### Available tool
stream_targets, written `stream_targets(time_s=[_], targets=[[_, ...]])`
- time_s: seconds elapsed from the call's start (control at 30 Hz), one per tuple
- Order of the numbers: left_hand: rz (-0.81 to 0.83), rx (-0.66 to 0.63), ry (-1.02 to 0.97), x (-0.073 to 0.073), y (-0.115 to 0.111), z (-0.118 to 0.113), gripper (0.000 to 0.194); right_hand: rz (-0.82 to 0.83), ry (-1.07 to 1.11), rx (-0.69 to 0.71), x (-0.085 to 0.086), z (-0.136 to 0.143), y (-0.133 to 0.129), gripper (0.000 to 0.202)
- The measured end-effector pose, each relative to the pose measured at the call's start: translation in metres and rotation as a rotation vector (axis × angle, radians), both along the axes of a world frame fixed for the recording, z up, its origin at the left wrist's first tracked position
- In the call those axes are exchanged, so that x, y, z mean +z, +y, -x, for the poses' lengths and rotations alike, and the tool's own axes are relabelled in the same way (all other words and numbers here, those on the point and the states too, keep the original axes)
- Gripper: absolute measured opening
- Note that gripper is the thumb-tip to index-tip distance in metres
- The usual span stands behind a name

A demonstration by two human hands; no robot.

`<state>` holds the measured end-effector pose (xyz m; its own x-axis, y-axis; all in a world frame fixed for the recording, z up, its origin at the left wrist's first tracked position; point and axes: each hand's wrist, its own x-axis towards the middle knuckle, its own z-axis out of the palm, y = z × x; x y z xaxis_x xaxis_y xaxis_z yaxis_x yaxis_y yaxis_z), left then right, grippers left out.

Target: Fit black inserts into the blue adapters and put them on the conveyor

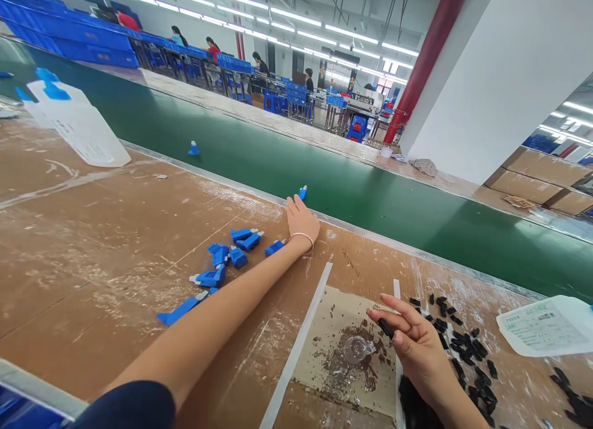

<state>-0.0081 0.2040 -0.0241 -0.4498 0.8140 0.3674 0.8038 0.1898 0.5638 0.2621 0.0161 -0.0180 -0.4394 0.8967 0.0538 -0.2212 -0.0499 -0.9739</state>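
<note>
While our right hand (419, 350) pinches a black part (385, 328), left hand (302, 223) grip unclear; slack pinch could drop it

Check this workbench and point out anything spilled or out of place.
Beside the right hand, the pale sheet has dark stains and specks around the small clear dish, as if something dripped. Whitish smears mark the brown tabletop too.
</note>
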Motion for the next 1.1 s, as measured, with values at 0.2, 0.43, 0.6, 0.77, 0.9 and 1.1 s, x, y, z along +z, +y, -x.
stream_targets(time_s=[0.2, 0.43, 0.6, 0.77, 0.9, 1.1], targets=[[0.091, 0.120, -0.161, 0.009, 0.053, 0.012, 0.076, 0.024, 0.080, -0.099, -0.002, 0.005, 0.007, 0.051], [0.156, -0.042, -0.294, 0.019, 0.072, 0.026, 0.033, 0.027, 0.078, -0.139, -0.014, 0.006, 0.012, 0.062], [0.112, -0.203, -0.530, 0.044, 0.054, 0.009, 0.026, -0.005, 0.118, -0.150, -0.018, 0.009, 0.015, 0.060], [0.119, -0.551, -0.867, 0.056, -0.030, -0.037, 0.020, -0.058, 0.192, -0.161, -0.011, 0.005, 0.011, 0.052], [0.202, -0.935, -1.258, 0.050, -0.133, -0.047, 0.038, -0.159, 0.113, -0.187, 0.001, 0.002, 0.000, 0.045], [0.470, -1.062, -1.728, 0.033, -0.207, -0.047, 0.045, -0.662, -0.182, -0.218, 0.022, 0.013, -0.024, 0.045]])
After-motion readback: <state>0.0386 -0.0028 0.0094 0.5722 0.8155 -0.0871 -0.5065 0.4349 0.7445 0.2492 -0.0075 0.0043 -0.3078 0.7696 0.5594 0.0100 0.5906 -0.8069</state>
